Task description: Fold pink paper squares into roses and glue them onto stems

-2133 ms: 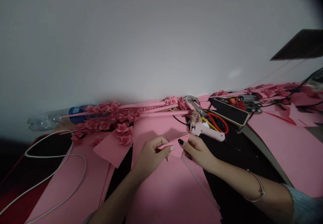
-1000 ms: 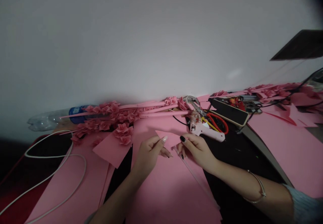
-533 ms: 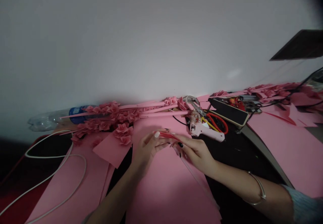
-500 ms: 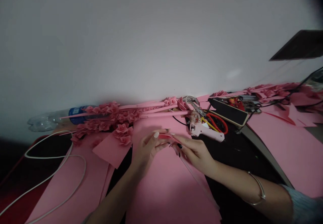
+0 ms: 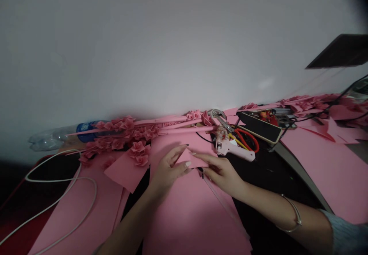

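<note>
Between my two hands is a small folded piece of pink paper (image 5: 187,158), its point facing away from me. My left hand (image 5: 166,170) pinches its left side, thumb on the near edge and a finger behind. My right hand (image 5: 222,173) grips the right side with thumb and fingers; some of its fingertips are hidden below the paper. Under both hands lies a stack of large pink paper sheets (image 5: 189,216). Just beyond my right hand rests a pale pink glue gun (image 5: 234,149). Folded pink paper roses (image 5: 140,152) lie to the left of my left hand.
A plastic bottle (image 5: 51,139) lies at the far left, near a looped white cable (image 5: 57,179). Scissors with red handles (image 5: 249,140), a roll of tape (image 5: 217,114) and a phone (image 5: 260,127) sit at the back right. More pink sheets (image 5: 330,170) cover the right side.
The folded paper has turned from a thin edge-on strip to show a flat triangular face. My left thumb has moved down onto its near edge, and the right fingers have shifted along it.
</note>
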`<action>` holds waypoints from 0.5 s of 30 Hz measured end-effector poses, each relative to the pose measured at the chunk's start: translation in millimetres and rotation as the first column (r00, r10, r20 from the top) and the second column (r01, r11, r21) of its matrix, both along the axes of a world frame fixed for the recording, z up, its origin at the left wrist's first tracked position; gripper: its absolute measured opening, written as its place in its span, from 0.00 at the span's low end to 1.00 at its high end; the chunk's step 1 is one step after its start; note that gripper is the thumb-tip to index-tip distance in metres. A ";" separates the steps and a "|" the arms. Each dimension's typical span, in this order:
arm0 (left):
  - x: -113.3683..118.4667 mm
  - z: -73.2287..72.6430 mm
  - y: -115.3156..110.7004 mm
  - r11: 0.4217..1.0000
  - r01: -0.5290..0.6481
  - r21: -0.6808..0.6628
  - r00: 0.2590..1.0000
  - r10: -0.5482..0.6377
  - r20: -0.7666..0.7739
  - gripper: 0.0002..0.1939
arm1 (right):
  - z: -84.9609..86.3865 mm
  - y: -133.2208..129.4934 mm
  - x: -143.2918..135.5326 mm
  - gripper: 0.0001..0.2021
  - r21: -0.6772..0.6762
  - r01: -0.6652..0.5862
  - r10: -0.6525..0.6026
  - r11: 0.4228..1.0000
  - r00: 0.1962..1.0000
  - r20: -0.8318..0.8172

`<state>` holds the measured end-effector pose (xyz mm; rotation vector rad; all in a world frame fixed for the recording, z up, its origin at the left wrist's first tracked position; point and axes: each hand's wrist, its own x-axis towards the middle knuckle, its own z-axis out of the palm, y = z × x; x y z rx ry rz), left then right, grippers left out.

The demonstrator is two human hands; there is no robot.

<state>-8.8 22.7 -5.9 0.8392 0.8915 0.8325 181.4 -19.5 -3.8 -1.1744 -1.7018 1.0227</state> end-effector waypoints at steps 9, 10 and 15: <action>-3.8 7.9 3.4 0.991 0.007 -0.130 0.999 -0.001 0.048 0.26 | 3.1 -0.4 0.4 0.20 -0.072 -0.144 0.118 0.987 0.951 -0.286; -4.0 8.8 3.4 0.991 0.002 -0.136 0.999 0.005 0.051 0.26 | 3.6 -0.3 0.9 0.20 -0.076 -0.167 0.135 0.983 0.939 -0.317; -4.2 12.2 3.5 0.992 0.010 -0.123 0.998 -0.003 0.055 0.24 | 2.5 1.0 2.0 0.17 -0.121 -0.196 0.141 0.973 0.922 -0.361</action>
